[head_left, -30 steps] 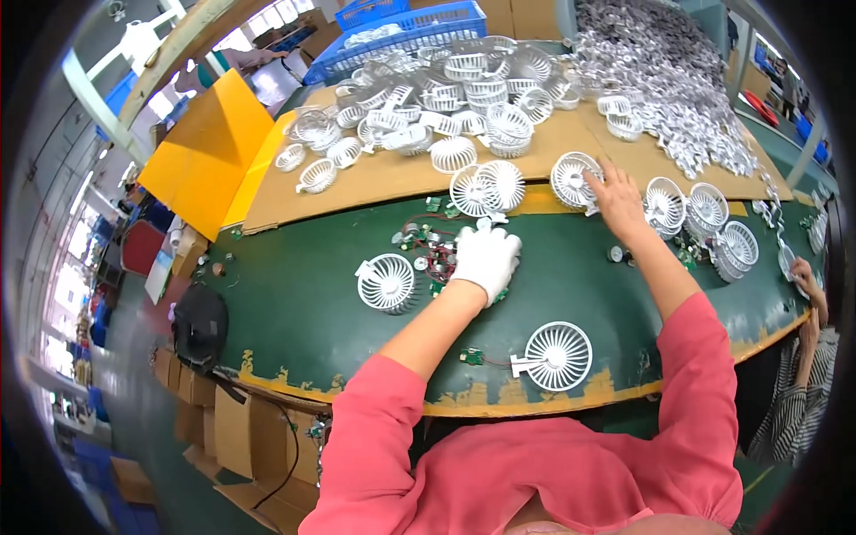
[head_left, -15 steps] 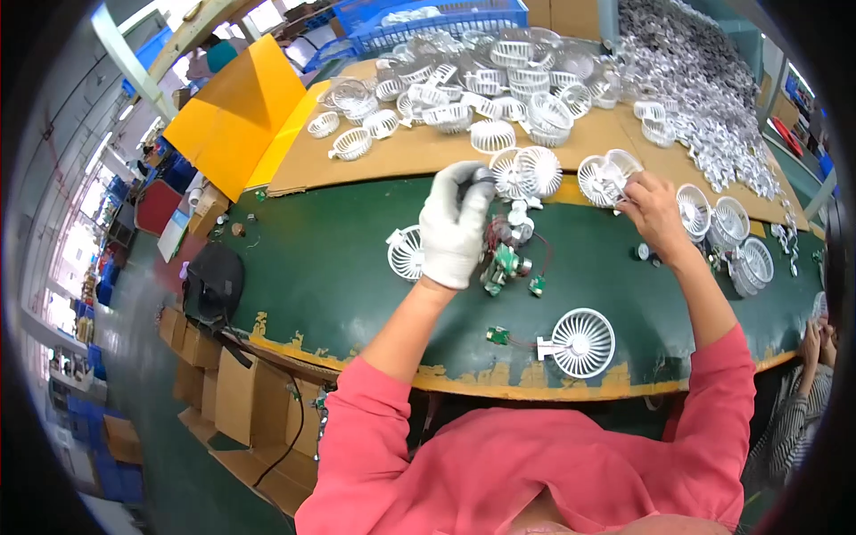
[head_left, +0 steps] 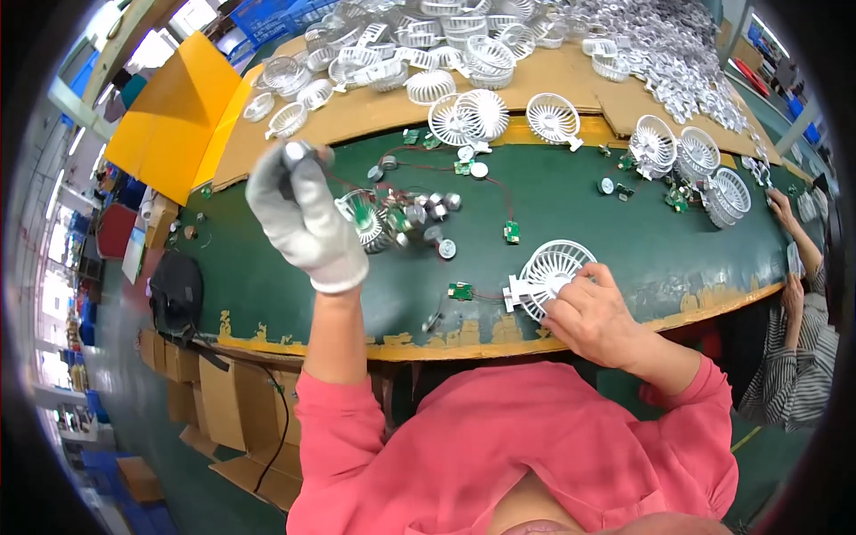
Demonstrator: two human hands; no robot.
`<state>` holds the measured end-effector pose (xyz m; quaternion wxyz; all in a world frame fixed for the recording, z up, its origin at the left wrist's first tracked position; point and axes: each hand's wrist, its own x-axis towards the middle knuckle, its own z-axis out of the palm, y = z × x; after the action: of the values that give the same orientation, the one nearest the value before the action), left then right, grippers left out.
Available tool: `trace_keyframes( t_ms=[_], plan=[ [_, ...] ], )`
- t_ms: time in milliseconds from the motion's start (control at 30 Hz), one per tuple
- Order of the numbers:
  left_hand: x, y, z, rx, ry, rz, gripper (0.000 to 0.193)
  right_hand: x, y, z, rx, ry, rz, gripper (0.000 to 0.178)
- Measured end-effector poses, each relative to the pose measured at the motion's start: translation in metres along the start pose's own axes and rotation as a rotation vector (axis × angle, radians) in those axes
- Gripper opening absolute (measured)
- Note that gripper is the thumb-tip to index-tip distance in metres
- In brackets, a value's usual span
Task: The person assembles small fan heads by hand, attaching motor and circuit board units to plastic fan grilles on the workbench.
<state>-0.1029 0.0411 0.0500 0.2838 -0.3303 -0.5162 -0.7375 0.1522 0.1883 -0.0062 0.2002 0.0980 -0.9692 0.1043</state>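
Note:
My left hand (head_left: 308, 214), in a white glove, is raised over the left of the table, fingers curled around a small silver motor (head_left: 295, 151); the glove is blurred by motion. A loose pile of small motors (head_left: 437, 207) with wires and green circuit boards lies right of it. My bare right hand (head_left: 588, 312) is near the front edge, its fingers closed on a white plastic fan cage (head_left: 563, 256). A white bracket-like piece (head_left: 530, 289) lies across that cage, partly hidden by the fingers. A small green board (head_left: 460, 292) on a wire lies left of the cage.
A heap of white fan cages (head_left: 428, 86) covers the cardboard (head_left: 357, 122) at the back, beside a mound of small clear parts (head_left: 660, 67). More cages (head_left: 697, 153) stand at right, near a co-worker's hands (head_left: 789, 259). A yellow folder-like sheet (head_left: 174, 116) stands at left.
My right hand has come from the back cages down to the fan cage near the front edge. My left hand has moved left, away from the motor pile. The view has shifted.

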Motion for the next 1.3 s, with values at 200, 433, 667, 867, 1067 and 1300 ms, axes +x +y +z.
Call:
trace_keyframes(
  t_ms=[200, 433, 667, 867, 1067, 1300],
  plan=[
    [-0.008, -0.018, 0.016, 0.026, -0.147, -0.107, 0.017, -0.001, -0.002, 0.014, 0.061, 0.006, -0.024, 0.031],
    [0.079, 0.023, 0.065, -0.215, -0.096, 0.296, 0.019, -0.005, -0.004, 0.007, 0.078, 0.144, -0.005, 0.032],
    [0.053, -0.013, 0.08, -0.03, -0.29, 0.038, 0.016, -0.005, -0.001, 0.012, 0.104, 0.187, 0.037, 0.03],
    [0.029, -0.024, 0.056, 0.129, -0.347, -0.188, 0.021, -0.002, 0.003, -0.001, 0.122, 0.197, 0.032, 0.028],
    [0.049, 0.03, 0.062, -0.228, -0.103, 0.126, 0.023, 0.001, 0.003, -0.005, 0.163, 0.248, 0.0, 0.028],
    [-0.02, 0.061, 0.023, -0.302, -0.29, -0.306, 0.022, 0.002, -0.003, -0.013, 0.159, 0.224, 0.006, 0.036]
  ],
)
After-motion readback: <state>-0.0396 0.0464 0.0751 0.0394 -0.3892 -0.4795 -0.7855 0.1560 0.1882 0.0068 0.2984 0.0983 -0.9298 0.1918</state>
